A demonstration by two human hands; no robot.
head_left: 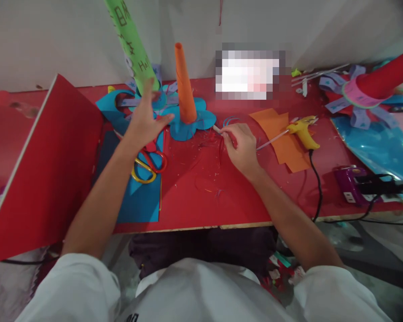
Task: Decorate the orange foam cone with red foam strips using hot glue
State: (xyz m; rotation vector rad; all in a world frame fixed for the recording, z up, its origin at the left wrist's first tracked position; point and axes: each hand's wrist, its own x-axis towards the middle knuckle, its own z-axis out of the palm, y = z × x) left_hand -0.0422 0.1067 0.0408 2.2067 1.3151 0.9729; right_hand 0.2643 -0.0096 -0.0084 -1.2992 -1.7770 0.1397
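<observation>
- Red board, far left, tilted up off the red table; no lettering shows on it.
- Green paper tube, leaning behind the left hand; best left unsqueezed, since rolled paper would likely crease; it bears handwritten characters, one resembling 日, and Latin letters that seem to read "Hal", the rest hidden or unclear.
- Left hand, fingers spread, thumb well apart and pointing toward the blue petals; whether the fingertips touch the tube cannot be told.
- Scissors, one loop yellow, one red, below the left hand; prudently kept clear of the forearm; no brand legible.
- Blue paper flower with an orange paper cone upright at its centre, on the table between the hands; steadying should fall on the flat petals, as pressure on the cone could bend it; no writing visible.
- Right hand, thumb and forefinger pinching a slim pale stick near the right-hand petals; a light pinch close to the tip would probably give the finest control.
- Orange paper and yellow glue gun, right of that hand; the nozzle should be treated as hot; no maker's name readable.
- Purple power box, with small white labels, too small to read.
</observation>
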